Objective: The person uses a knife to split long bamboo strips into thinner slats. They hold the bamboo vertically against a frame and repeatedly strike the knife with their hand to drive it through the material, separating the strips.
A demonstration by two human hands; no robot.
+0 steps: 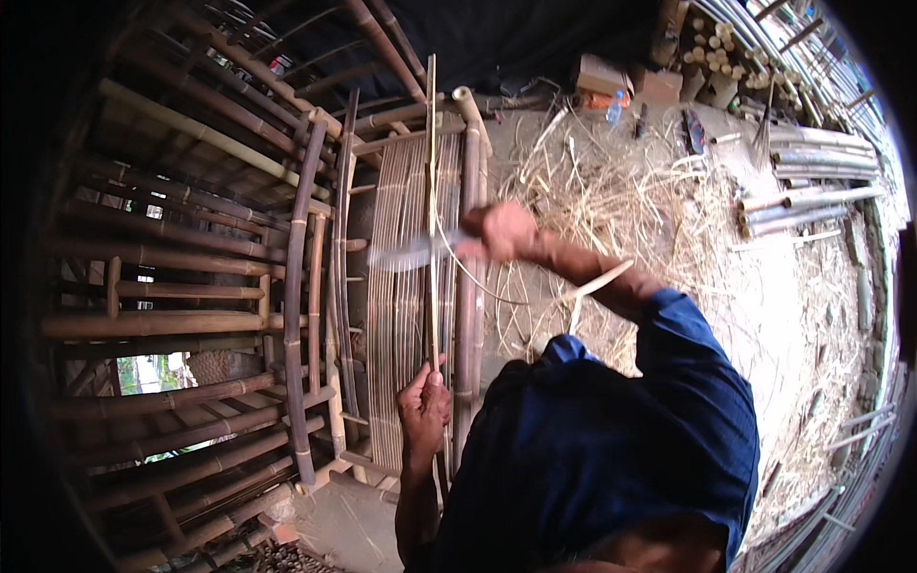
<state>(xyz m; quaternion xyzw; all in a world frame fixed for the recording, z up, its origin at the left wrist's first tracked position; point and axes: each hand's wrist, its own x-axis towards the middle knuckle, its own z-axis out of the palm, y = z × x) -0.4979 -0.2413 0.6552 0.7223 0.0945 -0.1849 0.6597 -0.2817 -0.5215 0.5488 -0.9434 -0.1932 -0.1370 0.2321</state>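
My left hand [424, 409] is closed round the lower part of a long, thin bamboo strip [433, 315] that runs away from me over a slatted bamboo bench [392, 315]. In my right hand [506, 232], closed round its handle, is a knife [406, 255] with a broad, pale blade, blurred by motion. The blade lies across the strip and points left; whether it touches the strip I cannot tell. A thin curled shaving [470, 277] bends off to the right of the strip, below my right hand.
Bamboo frames [296, 306] stand close on the left. Shavings [611, 205] litter the ground at right. Farther back are a cardboard box [604, 74], a plastic bottle [614, 107] and a sandal [693, 132]. Cut bamboo poles [812, 196] are stacked at the far right.
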